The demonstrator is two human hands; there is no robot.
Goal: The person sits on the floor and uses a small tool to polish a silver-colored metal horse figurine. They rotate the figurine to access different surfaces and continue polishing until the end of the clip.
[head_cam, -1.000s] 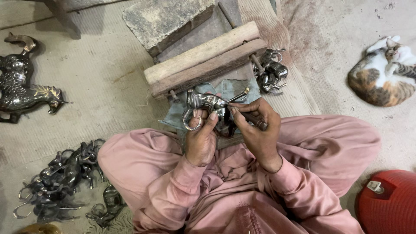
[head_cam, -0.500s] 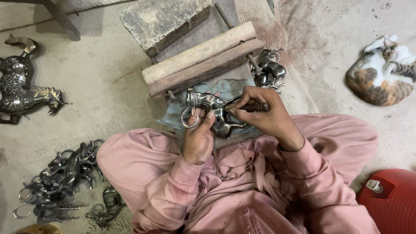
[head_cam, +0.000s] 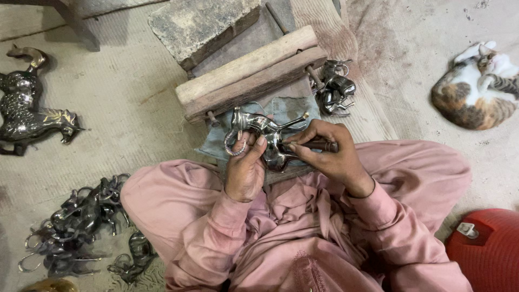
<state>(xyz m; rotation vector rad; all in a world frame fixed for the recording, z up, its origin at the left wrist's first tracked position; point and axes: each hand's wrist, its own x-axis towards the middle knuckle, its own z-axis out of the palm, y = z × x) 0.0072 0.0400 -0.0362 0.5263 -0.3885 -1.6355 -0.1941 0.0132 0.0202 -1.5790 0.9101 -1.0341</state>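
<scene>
Below the wooden block pair (head_cam: 251,73), over the lap: left hand (head_cam: 246,170) grips the metal figure (head_cam: 265,135) tight, right hand (head_cam: 324,154) clenched on a dark-handled tool (head_cam: 319,145), tip on the casting. Best kept braced, strokes short. Woven floor mat (head_cam: 124,97); finished pieces (head_cam: 75,227) far left, cat (head_cam: 476,86) right.

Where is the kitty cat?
In the head view, the cat lies curled on the bare floor at the upper right, beyond the person's right knee and above the red round thing.
</scene>
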